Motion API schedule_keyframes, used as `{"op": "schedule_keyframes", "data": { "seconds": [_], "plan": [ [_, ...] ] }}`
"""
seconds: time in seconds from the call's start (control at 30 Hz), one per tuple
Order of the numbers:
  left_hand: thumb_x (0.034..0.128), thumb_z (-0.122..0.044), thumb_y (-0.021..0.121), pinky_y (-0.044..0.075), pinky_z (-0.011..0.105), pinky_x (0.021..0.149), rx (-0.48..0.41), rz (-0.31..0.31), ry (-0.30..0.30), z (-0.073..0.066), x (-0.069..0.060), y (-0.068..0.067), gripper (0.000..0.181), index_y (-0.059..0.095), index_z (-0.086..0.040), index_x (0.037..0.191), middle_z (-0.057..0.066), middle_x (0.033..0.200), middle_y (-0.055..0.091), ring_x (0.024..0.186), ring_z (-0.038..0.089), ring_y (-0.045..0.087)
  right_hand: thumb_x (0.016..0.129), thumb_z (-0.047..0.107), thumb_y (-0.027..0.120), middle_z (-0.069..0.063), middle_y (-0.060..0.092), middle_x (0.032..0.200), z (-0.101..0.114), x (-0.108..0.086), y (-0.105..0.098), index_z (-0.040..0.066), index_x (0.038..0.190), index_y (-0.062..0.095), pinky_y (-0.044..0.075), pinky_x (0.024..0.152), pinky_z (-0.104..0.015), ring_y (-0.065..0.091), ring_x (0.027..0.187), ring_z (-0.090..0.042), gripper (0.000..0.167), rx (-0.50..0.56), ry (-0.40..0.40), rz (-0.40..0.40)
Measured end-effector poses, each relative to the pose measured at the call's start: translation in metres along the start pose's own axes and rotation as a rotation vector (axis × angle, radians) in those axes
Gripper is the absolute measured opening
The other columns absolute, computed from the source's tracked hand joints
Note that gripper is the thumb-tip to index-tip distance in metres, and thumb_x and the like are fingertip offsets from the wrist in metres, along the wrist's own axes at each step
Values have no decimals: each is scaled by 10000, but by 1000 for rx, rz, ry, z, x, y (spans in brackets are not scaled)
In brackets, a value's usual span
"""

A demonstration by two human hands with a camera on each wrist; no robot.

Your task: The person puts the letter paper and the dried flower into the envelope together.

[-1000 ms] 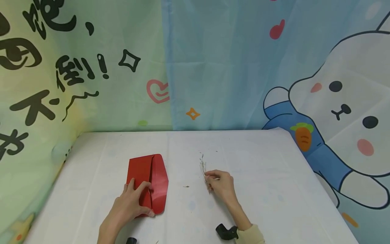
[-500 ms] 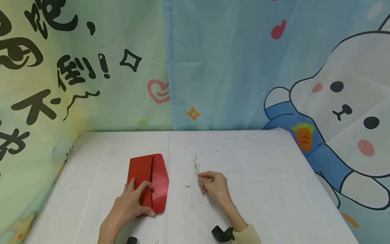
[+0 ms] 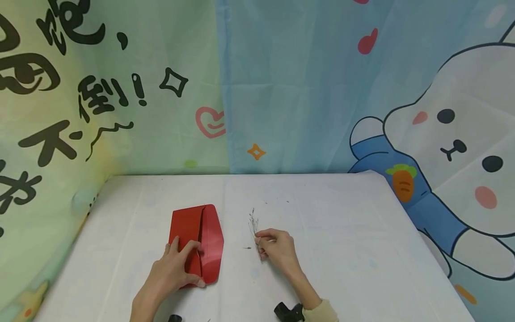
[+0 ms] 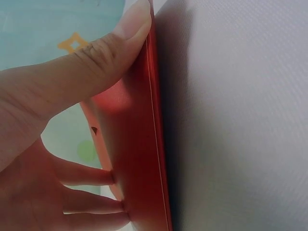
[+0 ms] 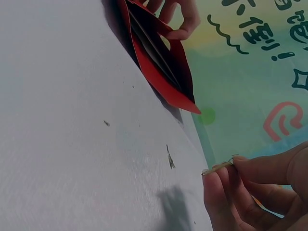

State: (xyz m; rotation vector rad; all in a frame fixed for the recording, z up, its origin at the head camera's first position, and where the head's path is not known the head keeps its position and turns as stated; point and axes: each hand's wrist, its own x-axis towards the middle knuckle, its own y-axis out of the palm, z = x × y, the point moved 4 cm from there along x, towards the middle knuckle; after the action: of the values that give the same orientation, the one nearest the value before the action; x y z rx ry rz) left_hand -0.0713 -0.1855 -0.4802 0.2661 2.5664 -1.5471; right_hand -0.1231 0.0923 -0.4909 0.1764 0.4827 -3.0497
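A red paper envelope (image 3: 183, 226) lies on the white table, its flap (image 3: 212, 246) folded out to the right. My left hand (image 3: 169, 268) grips it, thumb on the near edge and fingers spread over the body. In the right wrist view the envelope's mouth (image 5: 156, 89) gapes, with a finger of that hand at its edge. Right of the envelope, my right hand (image 3: 277, 250) pinches a thin dried sprig (image 3: 253, 222) by the stem. Its branched tip points away from me, apart from the envelope. In the right wrist view only a short piece of stem (image 5: 219, 168) shows between the fingertips.
A small dried fragment (image 3: 247, 247) lies on the white table (image 3: 354, 250) between envelope and sprig. Tiny specks (image 3: 287, 201) are scattered farther back. A printed cloth backdrop (image 3: 289, 89) hangs behind the table. A black wrist device (image 3: 287, 312) sits at the right wrist.
My right hand has moved left with the sprig, closer to the envelope. The left hand and the envelope stay in place.
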Motion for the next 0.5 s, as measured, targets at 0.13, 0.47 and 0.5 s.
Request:
{"op": "schedule_keyframes", "data": {
  "seconds": [0.13,0.47,0.5],
  "plan": [
    [581,-456,988,514,696,813,-4,4,-9,1,0,0,789,574,-322,1240,299,1458,431,1331,544,439,904,-5,741,-184,747,816,3,0,4,-52,1001,755,590,529,-285,690,574,-164,109,21,-9,6],
    [590,-458,982,523,688,806,-9,2,-7,3,1,2,776,565,-336,1233,302,1478,420,1349,575,420,908,-1,737,-201,754,836,9,1,15,-58,1013,753,607,548,-320,706,591,-172,120,57,4,43],
    [591,-459,982,526,685,803,-9,1,-6,3,1,2,775,565,-335,1233,304,1478,421,1348,580,421,911,3,736,-194,754,834,9,1,17,-56,1015,753,609,552,-325,707,593,-171,121,61,8,48]
  ]
}}
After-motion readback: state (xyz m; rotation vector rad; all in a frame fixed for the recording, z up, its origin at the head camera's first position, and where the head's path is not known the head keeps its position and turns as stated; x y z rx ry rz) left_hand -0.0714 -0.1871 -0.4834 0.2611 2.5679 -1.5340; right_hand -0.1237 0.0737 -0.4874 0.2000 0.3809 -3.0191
